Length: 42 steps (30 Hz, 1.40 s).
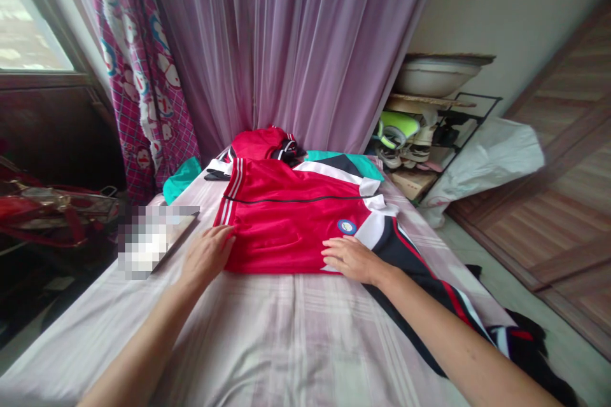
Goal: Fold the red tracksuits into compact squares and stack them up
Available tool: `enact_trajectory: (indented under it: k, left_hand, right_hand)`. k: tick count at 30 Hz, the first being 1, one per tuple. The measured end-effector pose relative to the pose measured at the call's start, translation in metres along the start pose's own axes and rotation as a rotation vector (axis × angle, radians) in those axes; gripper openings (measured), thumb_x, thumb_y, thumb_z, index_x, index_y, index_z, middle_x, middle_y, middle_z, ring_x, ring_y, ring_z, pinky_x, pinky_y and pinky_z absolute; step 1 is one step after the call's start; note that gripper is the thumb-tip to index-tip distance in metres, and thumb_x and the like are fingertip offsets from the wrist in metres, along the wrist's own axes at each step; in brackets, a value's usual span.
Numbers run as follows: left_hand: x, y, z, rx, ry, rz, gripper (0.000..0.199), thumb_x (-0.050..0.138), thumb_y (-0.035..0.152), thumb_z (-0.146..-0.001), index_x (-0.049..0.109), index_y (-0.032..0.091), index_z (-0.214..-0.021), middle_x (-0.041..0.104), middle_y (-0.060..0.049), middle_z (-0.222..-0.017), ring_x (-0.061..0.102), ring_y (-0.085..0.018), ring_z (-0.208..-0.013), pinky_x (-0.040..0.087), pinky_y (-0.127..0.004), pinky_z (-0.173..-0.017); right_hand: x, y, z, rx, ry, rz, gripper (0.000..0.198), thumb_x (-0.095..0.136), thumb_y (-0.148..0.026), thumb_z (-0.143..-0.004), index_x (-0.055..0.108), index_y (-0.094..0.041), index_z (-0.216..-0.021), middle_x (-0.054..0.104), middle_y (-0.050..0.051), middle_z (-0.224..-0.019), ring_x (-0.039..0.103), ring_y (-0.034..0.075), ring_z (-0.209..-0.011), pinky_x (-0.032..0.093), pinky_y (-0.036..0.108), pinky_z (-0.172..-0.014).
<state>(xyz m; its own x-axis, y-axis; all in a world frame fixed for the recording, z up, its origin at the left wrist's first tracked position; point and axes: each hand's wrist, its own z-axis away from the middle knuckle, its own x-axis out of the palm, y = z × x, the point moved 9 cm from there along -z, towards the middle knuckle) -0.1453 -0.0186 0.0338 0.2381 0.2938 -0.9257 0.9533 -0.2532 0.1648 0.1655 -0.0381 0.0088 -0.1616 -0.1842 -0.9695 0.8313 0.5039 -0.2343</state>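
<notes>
A red zip-up track jacket point(286, 222) with white and dark sleeves lies spread on the bed, its collar to the right and its striped hem to the left. Flat on the hem's near corner rests my left hand point(209, 254), fingers stretched out. My right hand point(351, 257) lies on the chest just below a round blue badge point(346, 226), its fingers extended. The near sleeve point(429, 273) runs under my right forearm towards the bed's right edge, where its cuff hangs over. Neither hand grips the cloth.
Behind the jacket lies another red garment point(262, 143), with teal cloth point(184, 179) at the far left. A blurred-out flat object point(147, 241) is left of my hand. Purple curtains point(296, 44) hang behind the bed. A shoe rack point(458, 133) and white plastic bag point(496, 159) stand right.
</notes>
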Motion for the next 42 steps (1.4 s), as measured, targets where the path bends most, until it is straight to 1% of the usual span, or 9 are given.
enact_trajectory:
  k: [4, 12, 18, 22, 24, 29, 34, 38, 42]
  left_hand:
    - [0.028, 0.039, -0.03, 0.172, -0.119, 0.07, 0.046, 0.034, 0.039, -0.1, 0.068, 0.018, -0.122, 0.069, -0.011, -0.13, 0.061, -0.025, -0.124, 0.043, -0.042, -0.111]
    - [0.074, 0.053, -0.036, 0.126, -0.176, 0.018, 0.053, 0.046, 0.046, -0.098, 0.053, 0.021, -0.144, 0.05, -0.01, -0.152, 0.041, -0.029, -0.144, 0.029, -0.052, -0.12]
    - [0.077, 0.054, -0.028, 0.114, -0.199, 0.083, 0.06, 0.044, 0.054, -0.097, 0.048, 0.023, -0.148, 0.045, -0.009, -0.155, 0.04, -0.029, -0.144, 0.03, -0.054, -0.121]
    - [0.075, 0.057, -0.028, 0.127, -0.248, 0.135, 0.06, 0.042, 0.054, -0.097, 0.045, 0.025, -0.15, 0.045, -0.008, -0.155, 0.039, -0.029, -0.145, 0.025, -0.057, -0.123]
    - [0.074, 0.058, -0.028, 0.138, -0.257, 0.149, 0.06, 0.042, 0.053, -0.098, 0.043, 0.027, -0.151, 0.044, -0.007, -0.156, 0.038, -0.03, -0.146, 0.021, -0.059, -0.124]
    - [0.072, 0.058, -0.029, 0.127, -0.262, 0.138, 0.058, 0.046, 0.053, -0.096, 0.044, 0.032, -0.15, 0.036, -0.006, -0.161, 0.03, -0.033, -0.149, 0.017, -0.067, -0.122]
    - [0.075, 0.057, -0.029, 0.12, -0.314, 0.154, 0.059, 0.046, 0.054, -0.096, 0.042, 0.033, -0.151, 0.04, -0.007, -0.158, 0.032, -0.035, -0.148, 0.018, -0.069, -0.12]
    - [0.072, 0.056, -0.03, 0.115, -0.287, 0.167, 0.058, 0.045, 0.054, -0.096, 0.044, 0.032, -0.15, 0.042, -0.008, -0.157, 0.032, -0.034, -0.148, 0.014, -0.068, -0.121]
    - [0.072, 0.056, -0.031, 0.11, -0.281, 0.18, 0.059, 0.042, 0.057, -0.097, 0.046, 0.03, -0.149, 0.042, -0.008, -0.157, 0.033, -0.034, -0.147, 0.011, -0.069, -0.12]
  right_hand:
    - [-0.043, 0.001, -0.054, 0.037, 0.162, 0.038, 0.032, 0.05, -0.035, -0.096, 0.076, -0.027, -0.111, 0.075, 0.005, -0.117, 0.068, 0.022, -0.11, 0.048, 0.035, -0.099]
    - [-0.103, 0.018, -0.225, 0.297, 0.253, -0.02, 0.041, 0.048, -0.033, -0.096, 0.063, -0.029, -0.134, 0.076, 0.002, -0.115, 0.067, 0.02, -0.11, 0.05, 0.03, -0.094]
    - [-0.096, 0.032, -0.336, 0.32, 0.223, -0.056, 0.062, 0.053, -0.046, -0.094, 0.043, -0.02, -0.15, 0.076, 0.008, -0.112, 0.068, 0.022, -0.107, 0.049, 0.031, -0.092]
    - [-0.072, 0.037, -0.375, 0.311, 0.089, -0.134, 0.043, 0.059, -0.042, -0.091, 0.066, -0.018, -0.126, 0.077, 0.004, -0.084, 0.071, 0.017, -0.075, 0.051, 0.026, -0.076]
    - [-0.072, 0.04, -0.384, 0.332, 0.133, -0.126, 0.033, 0.05, -0.034, -0.095, 0.07, -0.018, -0.116, 0.077, 0.006, -0.088, 0.071, 0.018, -0.079, 0.051, 0.028, -0.079]
    - [-0.09, 0.047, -0.389, 0.409, 0.465, -0.087, 0.037, 0.039, -0.03, -0.099, 0.063, -0.017, -0.124, 0.073, 0.015, -0.113, 0.066, 0.028, -0.106, 0.048, 0.038, -0.093]
    - [-0.065, 0.035, -0.391, 0.265, 0.396, -0.205, 0.046, 0.041, -0.024, -0.096, 0.051, -0.014, -0.141, 0.069, 0.012, -0.126, 0.062, 0.025, -0.119, 0.046, 0.038, -0.102]
    - [-0.053, 0.011, -0.351, 0.055, 0.414, -0.226, 0.066, 0.046, -0.024, -0.092, 0.03, -0.011, -0.155, 0.06, 0.012, -0.142, 0.054, 0.024, -0.13, 0.041, 0.04, -0.111]
    - [-0.03, -0.011, -0.279, -0.09, 0.432, -0.062, 0.056, 0.035, -0.033, -0.098, 0.041, -0.02, -0.153, 0.045, 0.009, -0.155, 0.036, 0.025, -0.145, 0.028, 0.046, -0.12]
